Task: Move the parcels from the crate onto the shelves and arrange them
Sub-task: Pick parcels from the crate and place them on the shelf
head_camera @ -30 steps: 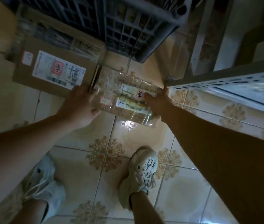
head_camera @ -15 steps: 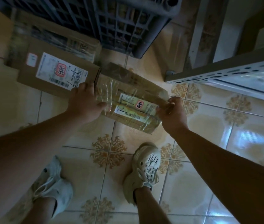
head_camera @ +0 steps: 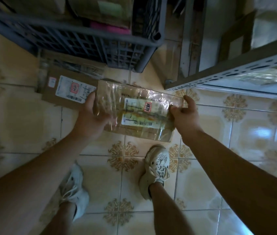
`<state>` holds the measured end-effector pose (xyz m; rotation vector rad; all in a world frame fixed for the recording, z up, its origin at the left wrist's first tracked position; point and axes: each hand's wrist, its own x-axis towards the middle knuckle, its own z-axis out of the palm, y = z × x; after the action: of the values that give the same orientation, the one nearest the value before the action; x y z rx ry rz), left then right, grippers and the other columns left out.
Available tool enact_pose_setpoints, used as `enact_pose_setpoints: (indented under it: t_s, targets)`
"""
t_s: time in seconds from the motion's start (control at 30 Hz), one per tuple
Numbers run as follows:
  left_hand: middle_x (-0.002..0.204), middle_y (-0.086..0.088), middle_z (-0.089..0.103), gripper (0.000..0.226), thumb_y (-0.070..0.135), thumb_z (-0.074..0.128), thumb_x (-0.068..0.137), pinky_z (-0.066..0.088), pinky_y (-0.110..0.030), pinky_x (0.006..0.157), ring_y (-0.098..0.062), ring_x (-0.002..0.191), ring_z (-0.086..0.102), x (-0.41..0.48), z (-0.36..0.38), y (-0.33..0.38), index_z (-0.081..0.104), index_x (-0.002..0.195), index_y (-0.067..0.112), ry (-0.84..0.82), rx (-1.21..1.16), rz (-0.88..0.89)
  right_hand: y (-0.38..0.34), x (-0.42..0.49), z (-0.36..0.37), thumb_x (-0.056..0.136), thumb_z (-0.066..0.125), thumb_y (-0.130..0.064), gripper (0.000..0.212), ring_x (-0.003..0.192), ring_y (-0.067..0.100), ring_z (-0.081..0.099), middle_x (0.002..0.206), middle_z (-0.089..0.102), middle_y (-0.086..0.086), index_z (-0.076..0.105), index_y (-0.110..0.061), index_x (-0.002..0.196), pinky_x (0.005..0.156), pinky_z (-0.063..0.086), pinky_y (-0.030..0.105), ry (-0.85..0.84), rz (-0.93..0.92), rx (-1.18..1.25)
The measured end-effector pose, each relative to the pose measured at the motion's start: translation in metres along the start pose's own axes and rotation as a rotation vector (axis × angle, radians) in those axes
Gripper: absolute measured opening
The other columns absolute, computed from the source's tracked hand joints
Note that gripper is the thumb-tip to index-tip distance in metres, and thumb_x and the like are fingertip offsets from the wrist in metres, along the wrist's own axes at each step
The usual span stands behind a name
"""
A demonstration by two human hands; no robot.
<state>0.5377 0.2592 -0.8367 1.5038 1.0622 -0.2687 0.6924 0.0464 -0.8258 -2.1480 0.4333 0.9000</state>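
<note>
The left hand [head_camera: 88, 123] fingers clasp the taped parcel [head_camera: 135, 107]; right hand [head_camera: 186, 117] fingers pinch its end.

— How many parcels are showing outside the crate [head_camera: 83, 41]?
— Two: one taped parcel [head_camera: 110, 99] and one flat parcel [head_camera: 63, 99]. One crate is showing; the parcels inside it are overlapping too much to count.
— And hands?
— Two are gripping the taped parcel: the left hand [head_camera: 90, 119] and the right hand [head_camera: 185, 114].
— Labels?
— Three are showing: an upper label [head_camera: 139, 105] and a lower label [head_camera: 137, 122] on the taped parcel, one shipping label [head_camera: 73, 89] on the flat parcel.
— Anything else?
— Two shoes, a left shoe [head_camera: 74, 190] and a right shoe [head_camera: 156, 168], and one shelf [head_camera: 227, 72].
</note>
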Motion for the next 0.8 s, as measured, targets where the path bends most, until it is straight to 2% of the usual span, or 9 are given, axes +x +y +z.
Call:
enact_pose_setpoints:
  t_s: [0.07,0.13,0.23,0.3,0.43,0.53,0.67,0.73,0.8]
  targets:
    - [0.135,0.019,0.043,0.078,0.010,0.071,0.084,0.046,-0.008,0.087,0.007,0.116,0.047,-0.028,-0.024,0.022,0.030,0.147,0.030,-0.020,-0.012,0.031,-0.022,-0.034,-0.004,0.097,0.060,-0.022,0.060,0.082,0.012,0.063,0.103,0.064,-0.001,0.033,-0.038,0.148,0.079,0.057,0.037,-0.001,-0.020,0.023]
    - [0.141,0.017,0.034,0.082,0.020,0.069,0.088,0.040,-0.014,0.098,0.002,0.123,0.044,-0.059,-0.051,0.046,0.020,0.152,0.030,-0.026,0.024,0.075,-0.046,-0.074,-0.010,0.097,0.060,-0.020,0.066,0.081,0.014,0.063,0.102,0.063,-0.001,0.028,-0.039,0.151,0.081,0.058,0.043,-0.001,-0.049,0.023]
    - [0.140,0.018,0.030,0.081,0.029,0.065,0.090,0.036,-0.026,0.101,-0.004,0.127,0.037,-0.113,-0.096,0.088,0.015,0.153,0.034,-0.004,0.116,0.112,-0.082,-0.150,-0.027,0.097,0.060,-0.019,0.074,0.068,0.012,0.061,0.087,0.061,-0.007,0.018,-0.039,0.155,0.069,0.059,0.037,0.008,-0.085,0.031]
    - [0.141,0.020,0.033,0.080,0.032,0.063,0.091,0.038,-0.029,0.101,-0.004,0.125,0.042,-0.154,-0.126,0.119,0.013,0.153,0.037,-0.043,0.131,0.167,-0.108,-0.208,-0.040,0.098,0.060,-0.022,0.075,0.064,0.011,0.061,0.099,0.062,-0.006,0.016,-0.041,0.155,0.054,0.055,0.027,0.050,-0.124,0.040]
    - [0.137,0.022,0.033,0.076,0.027,0.056,0.095,0.040,-0.005,0.075,0.014,0.103,0.049,-0.235,-0.180,0.180,0.008,0.153,0.038,-0.093,0.126,0.293,-0.158,-0.319,-0.077,0.098,0.060,-0.029,0.073,0.065,0.008,0.060,0.132,0.050,-0.004,0.015,-0.047,0.154,0.044,0.051,0.022,0.126,-0.248,0.061]
    - [0.131,0.028,0.031,0.069,0.027,0.052,0.098,0.036,-0.009,0.076,0.003,0.111,0.042,-0.296,-0.209,0.229,0.011,0.152,0.041,-0.059,0.132,0.378,-0.185,-0.391,-0.110,0.097,0.061,-0.029,0.076,0.074,-0.001,0.055,0.144,0.046,-0.001,0.014,-0.043,0.155,0.048,0.045,0.011,0.142,-0.352,0.096]
    - [0.112,0.032,0.048,0.065,0.029,0.057,0.094,0.047,-0.033,0.091,-0.005,0.106,0.056,-0.368,-0.233,0.275,0.024,0.148,0.046,0.014,0.096,0.479,-0.200,-0.462,-0.150,0.094,0.066,-0.026,0.069,0.076,-0.003,0.061,0.108,0.051,-0.020,0.027,-0.035,0.150,0.051,0.046,0.011,0.175,-0.455,0.165]
    - [0.120,0.025,0.050,0.065,0.026,0.060,0.093,0.042,-0.031,0.094,-0.002,0.107,0.053,-0.409,-0.233,0.294,0.028,0.148,0.042,0.056,0.062,0.544,-0.200,-0.491,-0.172,0.091,0.070,-0.029,0.058,0.086,0.002,0.058,0.112,0.052,-0.013,0.035,-0.032,0.138,0.058,0.047,0.014,0.202,-0.494,0.193]
    - [0.118,0.022,0.049,0.064,0.024,0.062,0.092,0.038,-0.021,0.088,0.002,0.101,0.049,-0.452,-0.224,0.310,0.032,0.147,0.039,0.125,0.055,0.597,-0.193,-0.515,-0.195,0.087,0.074,-0.036,0.059,0.092,0.009,0.059,0.117,0.053,-0.005,0.037,-0.025,0.132,0.068,0.053,0.026,0.220,-0.503,0.201]
